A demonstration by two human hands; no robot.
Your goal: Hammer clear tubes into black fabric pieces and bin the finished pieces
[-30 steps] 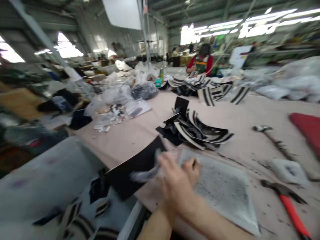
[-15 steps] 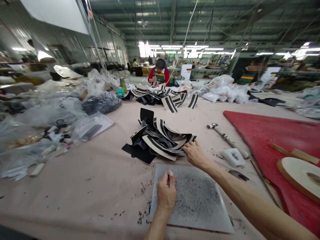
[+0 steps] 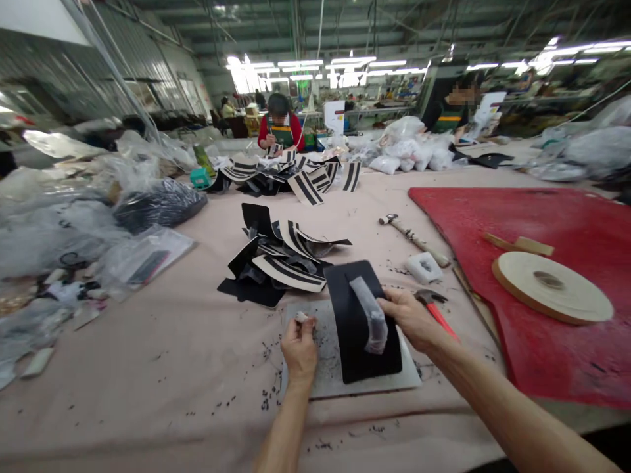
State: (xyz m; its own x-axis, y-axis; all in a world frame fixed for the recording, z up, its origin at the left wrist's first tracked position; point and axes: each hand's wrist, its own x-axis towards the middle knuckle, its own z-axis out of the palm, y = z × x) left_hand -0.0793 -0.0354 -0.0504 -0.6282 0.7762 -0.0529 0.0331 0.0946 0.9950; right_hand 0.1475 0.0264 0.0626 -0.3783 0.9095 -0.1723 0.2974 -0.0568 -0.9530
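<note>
My right hand (image 3: pixel 409 315) grips the right edge of a black panel (image 3: pixel 352 368) with rounded corners. A strap wrapped in clear plastic (image 3: pixel 371 318) runs down the panel's face. The panel is held over a grey board (image 3: pixel 320 374) strewn with dark specks. My left hand (image 3: pixel 300 351) is closed, pinching a small white object (image 3: pixel 301 317) whose kind I cannot make out, above the board's left side. Just beyond lies a loose pile of black panels (image 3: pixel 290 272), some with cream and black striped backs.
To the right lie a claw hammer (image 3: pixel 436 309), a white block (image 3: pixel 424 267), another hammer (image 3: pixel 414 240) and a red sheet (image 3: pixel 458 217) bearing a tape roll (image 3: pixel 586 289). Plastic bags (image 3: pixel 59 223) crowd the left. A co-worker (image 3: pixel 280 128) sits across the table behind more striped panels (image 3: pixel 308 187).
My right hand has drawn a panel from the pile and brought it nearer, over the board. The view has swung rightward. My left hand still pinches the small white object.
</note>
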